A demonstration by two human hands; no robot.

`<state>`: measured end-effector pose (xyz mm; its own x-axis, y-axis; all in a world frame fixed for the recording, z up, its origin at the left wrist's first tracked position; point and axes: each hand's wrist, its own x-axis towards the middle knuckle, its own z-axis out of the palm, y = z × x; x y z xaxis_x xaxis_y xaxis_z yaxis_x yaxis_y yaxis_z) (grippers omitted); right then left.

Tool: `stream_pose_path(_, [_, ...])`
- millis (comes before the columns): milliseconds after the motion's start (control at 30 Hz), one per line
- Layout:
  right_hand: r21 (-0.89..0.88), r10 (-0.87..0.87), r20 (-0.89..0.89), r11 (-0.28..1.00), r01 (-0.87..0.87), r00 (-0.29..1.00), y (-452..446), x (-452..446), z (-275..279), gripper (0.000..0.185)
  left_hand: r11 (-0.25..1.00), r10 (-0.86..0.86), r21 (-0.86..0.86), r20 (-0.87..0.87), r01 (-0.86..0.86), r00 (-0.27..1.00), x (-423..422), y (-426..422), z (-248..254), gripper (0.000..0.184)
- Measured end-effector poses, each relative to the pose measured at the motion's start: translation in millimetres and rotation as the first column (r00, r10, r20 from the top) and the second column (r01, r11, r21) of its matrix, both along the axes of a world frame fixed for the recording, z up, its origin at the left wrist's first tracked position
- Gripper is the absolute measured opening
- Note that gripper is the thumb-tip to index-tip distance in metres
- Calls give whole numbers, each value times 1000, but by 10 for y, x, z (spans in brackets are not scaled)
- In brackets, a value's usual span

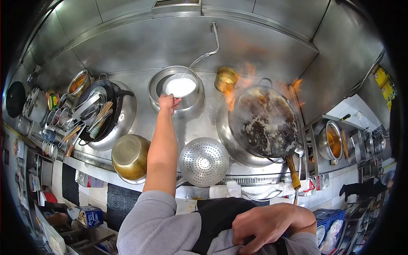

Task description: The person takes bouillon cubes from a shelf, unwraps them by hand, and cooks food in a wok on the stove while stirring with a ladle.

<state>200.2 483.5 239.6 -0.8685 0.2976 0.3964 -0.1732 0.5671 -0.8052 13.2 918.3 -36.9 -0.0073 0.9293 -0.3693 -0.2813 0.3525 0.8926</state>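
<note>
My left hand (pixel 169 103) reaches forward, its fingers closed on the near edge of a metal pan (pixel 199 94). White, frothy water fills the pan as a stream from a curved tap (pixel 212 52) runs into it. The pan sits over a round steel pot (pixel 155 81). My right hand (pixel 267 225) rests against my chest by the dark apron (pixel 219 216), fingers curled; what they hold, if anything, is hidden. To the right, a wok (pixel 265 121) of dark, bubbling liquid stands over a burner, flames rising around its far side.
A perforated skimmer (pixel 204 161) and an upturned brass-coloured pot (pixel 131 156) lie along the front. A brassy can (pixel 226 79) stands near the flames. Utensils fill a black wok (pixel 100 110) at left. A bamboo brush (pixel 293 172) leans by the boiling wok. Orange liquid sits in a pot (pixel 330 142) at right.
</note>
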Motion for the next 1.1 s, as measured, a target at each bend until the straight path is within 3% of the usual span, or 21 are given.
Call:
stream_pose_path(67, [-24,-36,-86,999,34,996,16,-13,-17,7,1000,8,-1,-5,-8,1000,5,-18,7,14])
stream_pose_path(167, [-149,-24,-67,989,14,997,3,65,-101,17,1000,-11,-6,-4,11,1000,1,2,11,15])
stream_pose_path(467, [-228,-76,-47,971,63,996,-175,70,-175,20,999,25,-23,-22,-26,999,14,-27,54,17])
stream_pose_path(600, [-206,-110,-74,974,93,991,-207,-65,-186,9,999,32,-4,-24,-32,999,19,41,-42,16])
stream_pose_path(633, [-202,-118,-76,974,100,990,-203,-55,-177,9,1000,-4,-14,23,4,1000,-6,99,-88,32])
stream_pose_path(833, [-229,55,-95,971,-75,994,-199,-18,-243,17,1000,-2,-20,19,3,1000,-3,41,-11,28])
stream_pose_path(1100, [-304,-176,-90,942,142,980,-286,99,-387,13,1000,10,-13,-2,-10,1000,4,10,53,20])
